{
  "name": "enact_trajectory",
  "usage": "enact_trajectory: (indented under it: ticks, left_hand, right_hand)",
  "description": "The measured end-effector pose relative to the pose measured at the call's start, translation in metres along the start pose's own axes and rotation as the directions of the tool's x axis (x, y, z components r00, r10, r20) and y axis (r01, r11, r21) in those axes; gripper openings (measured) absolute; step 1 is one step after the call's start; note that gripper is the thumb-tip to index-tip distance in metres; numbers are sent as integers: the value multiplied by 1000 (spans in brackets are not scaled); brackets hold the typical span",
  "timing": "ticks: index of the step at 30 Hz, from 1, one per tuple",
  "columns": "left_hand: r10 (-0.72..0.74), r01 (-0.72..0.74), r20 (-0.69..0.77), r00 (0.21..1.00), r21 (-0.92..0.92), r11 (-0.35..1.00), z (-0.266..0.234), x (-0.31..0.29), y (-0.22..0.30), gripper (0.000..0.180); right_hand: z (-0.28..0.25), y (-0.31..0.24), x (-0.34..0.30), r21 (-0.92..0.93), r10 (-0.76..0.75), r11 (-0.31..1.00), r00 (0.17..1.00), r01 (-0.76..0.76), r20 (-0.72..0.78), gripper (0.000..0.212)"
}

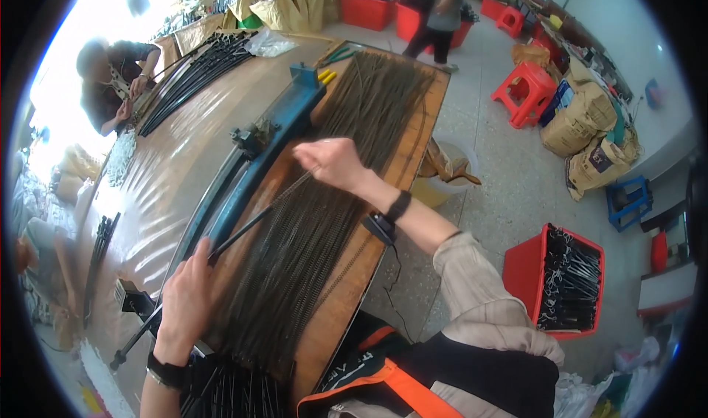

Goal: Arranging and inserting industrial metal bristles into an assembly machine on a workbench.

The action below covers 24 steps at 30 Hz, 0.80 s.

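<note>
My left hand (188, 292) is closed around a thin black rod (240, 233) that slants up and to the right over the table. From the rod's upper end a thin dark chain (291, 189) runs up to my right hand (335, 166), whose fingers are pinched on its end. Many dark chains (302, 263) lie side by side on the wooden tabletop (346, 281) below my hands. Just left of the rod stretches a long blue metal fixture (258, 163) with a small clamp-like block (254, 137) on it.
Black rods (236, 388) are bunched at the near edge, and another bundle (199, 75) lies far left. A person (114, 82) works across the table; another (439, 16) stands behind. A red bin (557, 281), a red stool (525, 93) and sacks (582, 119) are on the right.
</note>
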<state>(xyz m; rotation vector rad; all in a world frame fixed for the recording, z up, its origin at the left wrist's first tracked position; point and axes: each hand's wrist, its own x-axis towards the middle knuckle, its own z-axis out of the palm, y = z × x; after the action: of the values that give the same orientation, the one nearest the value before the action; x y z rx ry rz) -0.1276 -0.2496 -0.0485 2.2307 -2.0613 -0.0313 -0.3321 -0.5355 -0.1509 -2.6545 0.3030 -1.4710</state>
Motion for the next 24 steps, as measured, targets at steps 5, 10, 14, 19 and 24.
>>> enact_trajectory:
  ticks: [5,10,14,19,24]
  left_hand:
    - [-50,50,2,999,6,999,3,-25,-39,43]
    - [-155,153,-182,971,-26,988,-27,-76,-58,37]
    - [-208,210,-125,970,6,978,-32,-106,-55,35]
    - [-337,323,-111,935,-125,938,-38,-133,-57,36]
    - [-289,263,-206,935,-142,954,-35,-168,-66,39]
  right_hand:
    - [19,-64,10,248,45,966,992,-73,117,27]
    - [7,-78,4,696,193,493,846,-522,497,26]
    - [23,-98,4,584,244,654,865,-481,438,26]
    - [42,-143,26,664,291,662,935,-348,200,18]
    - [50,-161,24,665,251,445,797,-599,550,11]
